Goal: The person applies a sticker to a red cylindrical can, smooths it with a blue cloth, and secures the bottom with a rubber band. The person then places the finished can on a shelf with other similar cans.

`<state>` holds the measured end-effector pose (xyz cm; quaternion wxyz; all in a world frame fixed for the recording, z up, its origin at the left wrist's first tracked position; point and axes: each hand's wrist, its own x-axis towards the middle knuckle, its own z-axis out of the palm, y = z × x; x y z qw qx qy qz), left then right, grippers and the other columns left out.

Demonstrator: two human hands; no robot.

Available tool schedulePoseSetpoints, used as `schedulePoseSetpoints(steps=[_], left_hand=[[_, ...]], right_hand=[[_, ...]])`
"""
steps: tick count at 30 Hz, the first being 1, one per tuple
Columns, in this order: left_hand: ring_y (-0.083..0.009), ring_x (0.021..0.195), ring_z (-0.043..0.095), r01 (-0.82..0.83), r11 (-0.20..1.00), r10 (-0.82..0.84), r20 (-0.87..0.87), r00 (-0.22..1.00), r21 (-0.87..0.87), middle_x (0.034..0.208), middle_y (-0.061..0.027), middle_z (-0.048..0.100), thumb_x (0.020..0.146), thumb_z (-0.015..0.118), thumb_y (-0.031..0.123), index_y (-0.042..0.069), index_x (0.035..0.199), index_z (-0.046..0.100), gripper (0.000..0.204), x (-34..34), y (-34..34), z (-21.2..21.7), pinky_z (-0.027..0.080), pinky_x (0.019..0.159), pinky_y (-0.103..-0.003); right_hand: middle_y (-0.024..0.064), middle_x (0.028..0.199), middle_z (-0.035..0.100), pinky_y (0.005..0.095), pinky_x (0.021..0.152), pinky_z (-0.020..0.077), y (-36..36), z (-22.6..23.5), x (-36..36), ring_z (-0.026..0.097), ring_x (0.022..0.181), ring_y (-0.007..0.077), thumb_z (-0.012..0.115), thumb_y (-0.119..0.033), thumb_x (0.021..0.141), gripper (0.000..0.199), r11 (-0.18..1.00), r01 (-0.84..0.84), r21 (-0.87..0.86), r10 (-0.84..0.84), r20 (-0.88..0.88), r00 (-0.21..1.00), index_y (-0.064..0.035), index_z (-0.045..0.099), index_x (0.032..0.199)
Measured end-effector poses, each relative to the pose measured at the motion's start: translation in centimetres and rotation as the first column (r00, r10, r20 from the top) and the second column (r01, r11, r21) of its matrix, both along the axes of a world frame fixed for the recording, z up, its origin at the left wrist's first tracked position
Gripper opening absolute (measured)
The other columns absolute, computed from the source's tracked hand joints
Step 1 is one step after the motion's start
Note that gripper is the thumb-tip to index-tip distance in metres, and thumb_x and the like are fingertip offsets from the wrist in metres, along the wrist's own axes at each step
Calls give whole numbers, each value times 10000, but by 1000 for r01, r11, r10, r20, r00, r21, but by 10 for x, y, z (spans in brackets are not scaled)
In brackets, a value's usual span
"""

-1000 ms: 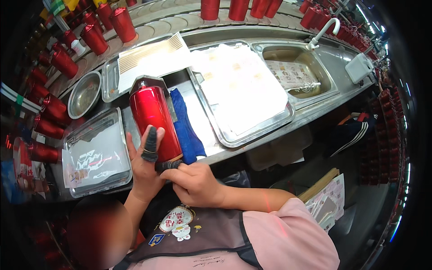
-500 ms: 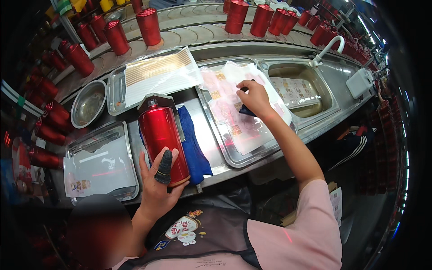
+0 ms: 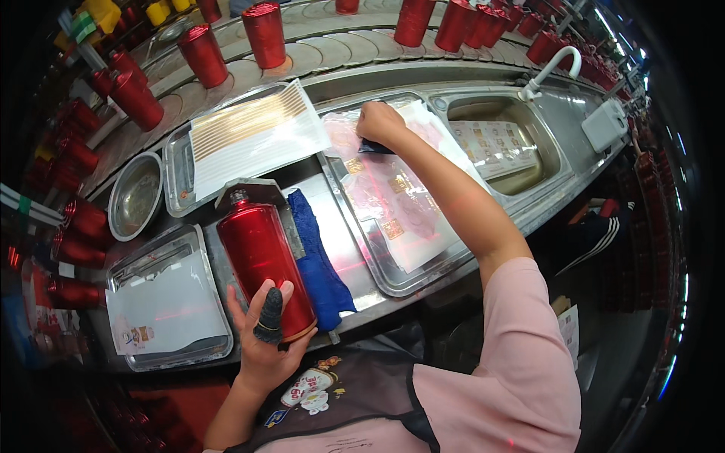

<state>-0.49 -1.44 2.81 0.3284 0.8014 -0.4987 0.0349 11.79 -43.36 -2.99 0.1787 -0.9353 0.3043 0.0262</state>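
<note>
A shiny red bottle (image 3: 260, 257) lies tilted in front of me, neck away, against a metal holder (image 3: 248, 189). My left hand (image 3: 268, 347) grips its base end, a black cover on one finger. My right hand (image 3: 384, 124) is closed on a dark flat piece (image 3: 374, 147), mostly hidden under the fingers. This piece is over the far part of the pinkish transfer sheets with gold squares (image 3: 393, 192), which lie wet-looking in a metal tray (image 3: 377, 281). A blue cloth (image 3: 321, 272) sits just right of the bottle.
At left are a tray (image 3: 226, 332) with a white sheet (image 3: 166, 302) and a metal bowl (image 3: 136, 198). Gold-striped sheets (image 3: 257, 136) lie farther back. A sink (image 3: 555, 170) with soaking sheets and a tap (image 3: 532, 90) stands right. Red bottles (image 3: 264, 38) line the conveyor (image 3: 325, 53) behind.
My right hand has moved away from me and leftward over the sheets with the dark piece, its fingers now more tightly curled. My left hand still holds the bottle; the view has shifted slightly.
</note>
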Motion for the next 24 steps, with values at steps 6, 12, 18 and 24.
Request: schedulePoseSetpoints(steps=[6, 12, 18, 24], left_hand=[[-318, 1336, 490, -36, 999, 36, -6, 999, -17, 1373, -76, 597, 667, 888, 118, 49, 1448, 433, 906, -2, -1, -2, 153, 1164, -670], [-312, 1346, 480, -28, 1000, 28, -9, 1000, -11, 1374, -74, 594, 672, 883, 114, 52, 1446, 431, 899, -3, -2, 2, 153, 1165, -670], [-313, 1386, 432, -7, 1000, 7, -11, 1000, -7, 1401, -86, 568, 687, 865, 108, 48, 1465, 418, 899, -1, -1, 2, 131, 1178, -664], [-251, 1347, 482, -43, 998, 40, -48, 998, -44, 1408, -67, 553, 685, 886, 137, 85, 1389, 539, 787, -2, -1, -1, 166, 1161, -658]], right_hand=[[189, 1116, 718, 423, 883, 558, -6, 5, -2, 686, 1062, 352, 686, -157, 784, 287, 998, 32, 59, -32, 4, 999, -36, 746, 1037], [184, 1157, 708, 421, 912, 548, -9, 5, 0, 675, 1101, 339, 701, -177, 782, 327, 998, 22, 51, -19, -50, 999, -49, 740, 1080], [174, 1173, 704, 429, 918, 543, -10, 8, 1, 666, 1123, 335, 706, -190, 784, 350, 1000, -18, -24, 17, -56, 998, -62, 714, 1110], [143, 1060, 719, 425, 847, 516, -42, -6, -12, 672, 1028, 328, 787, -275, 759, 346, 999, -7, -35, 12, 147, 989, -152, 695, 1069]])
